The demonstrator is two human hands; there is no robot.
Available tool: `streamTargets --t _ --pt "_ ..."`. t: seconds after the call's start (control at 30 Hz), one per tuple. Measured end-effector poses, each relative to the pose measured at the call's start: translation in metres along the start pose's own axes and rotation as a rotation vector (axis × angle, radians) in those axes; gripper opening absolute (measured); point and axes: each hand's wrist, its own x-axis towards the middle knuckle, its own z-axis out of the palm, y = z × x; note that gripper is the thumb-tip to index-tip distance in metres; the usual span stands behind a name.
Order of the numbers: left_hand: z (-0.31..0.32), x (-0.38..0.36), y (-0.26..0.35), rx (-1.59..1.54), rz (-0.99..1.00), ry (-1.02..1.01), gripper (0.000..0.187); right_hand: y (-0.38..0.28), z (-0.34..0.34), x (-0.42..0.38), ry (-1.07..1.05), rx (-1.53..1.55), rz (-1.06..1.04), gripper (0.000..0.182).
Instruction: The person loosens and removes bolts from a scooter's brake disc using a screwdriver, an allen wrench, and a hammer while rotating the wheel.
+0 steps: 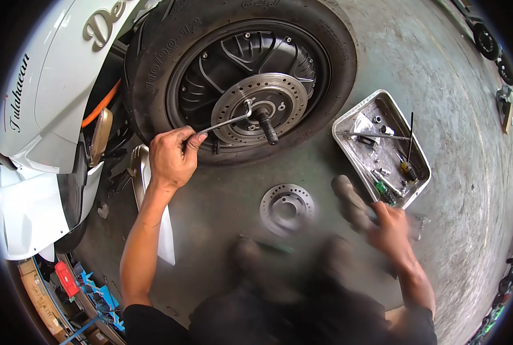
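Observation:
My left hand [175,158] is closed round the long arm of an L-shaped hex key [225,123]. The key's short end meets a bolt on the brake disc [227,118] of a large wheel [170,63]. A threaded axle [266,126] sticks out from the hub beside it. My right hand [391,230] grips what looks like a mallet [353,202], smeared by motion, its thick end towards the wheel. Below the wheel, a second brake disc [273,210] lies on the floor, between my two hands.
A metal tray [348,169] at right holds screwdrivers, sockets and small parts. White scooter bodywork [38,115] fills the left side, with a long white panel [165,236] on the floor. Boxes and a blue item [98,293] sit at lower left. My feet are blurred below.

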Motion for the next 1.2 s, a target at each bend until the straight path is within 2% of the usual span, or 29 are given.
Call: streamTargets --t 0.07,0.13,0.3,0.47,0.57,0.6,0.63,0.7,0.77,0.83,0.87,0.9,0.93,0.97,1.03,1.07,1.13,1.2 --pt "0.004 -0.004 0.001 -0.01 -0.008 0.035 0.039 0.001 0.006 -0.011 0.0 0.019 0.043 0.031" --pt "0.011 -0.01 0.002 -0.021 -0.132 0.015 0.041 -0.002 0.008 -0.014 0.007 0.064 0.086 0.028" --pt "0.061 -0.033 -0.01 -0.238 -0.179 0.183 0.041 -0.007 0.011 -0.019 0.007 0.094 0.149 0.026" --pt "0.14 -0.047 0.006 -0.387 -0.228 0.553 0.041 -0.009 0.014 -0.019 0.008 0.112 0.199 0.025" --pt "0.165 -0.05 0.024 -0.568 -0.385 0.548 0.051 -0.006 0.017 -0.025 -0.004 0.138 0.248 0.023" --pt "0.165 -0.053 0.03 -0.655 -0.458 0.435 0.053 -0.005 0.02 -0.028 0.01 0.15 0.256 0.022" --pt "0.166 -0.054 0.032 -0.651 -0.456 0.43 0.053 -0.005 0.022 -0.031 0.011 0.155 0.259 0.022" --pt "0.166 -0.054 0.035 -0.872 -0.417 0.359 0.051 -0.005 0.026 -0.037 -0.002 0.159 0.318 0.021" --pt "0.15 -0.06 0.033 -0.98 -0.546 0.167 0.049 -0.002 0.029 -0.043 0.009 0.153 0.33 0.021" --pt "0.143 -0.07 0.017 -0.857 -0.555 -0.007 0.033 0.002 0.03 -0.049 0.018 0.153 0.343 0.021" --pt "0.14 -0.074 0.014 -0.85 -0.557 -0.011 0.033 0.004 0.03 -0.053 0.017 0.159 0.359 0.021" --pt "0.136 -0.078 0.015 -0.812 -0.497 -0.115 0.024 0.006 0.031 -0.058 0.013 0.166 0.378 0.021" --pt "0.133 -0.078 0.015 -0.774 -0.431 -0.216 0.024 0.008 0.032 -0.062 0.02 0.165 0.393 0.021" --pt "0.138 -0.078 0.009 -0.772 -0.426 -0.226 0.024 0.012 0.034 -0.066 0.024 0.168 0.402 0.021" --pt "0.15 -0.079 -0.002 -1.0 -0.419 -0.329 0.041 0.017 0.037 -0.075 0.025 0.204 0.458 0.02" --pt "0.152 -0.079 0.0 -0.997 -0.418 -0.329 0.041 0.015 0.039 -0.075 0.041 0.192 0.478 0.02" --pt "0.154 -0.069 0.022 -1.038 -0.561 -0.33 0.036 0.021 0.048 -0.077 0.019 0.173 0.516 0.021" --pt "0.159 -0.064 0.028 -1.048 -0.571 -0.353 0.037 0.027 0.062 -0.078 -0.028 0.085 0.582 0.025"
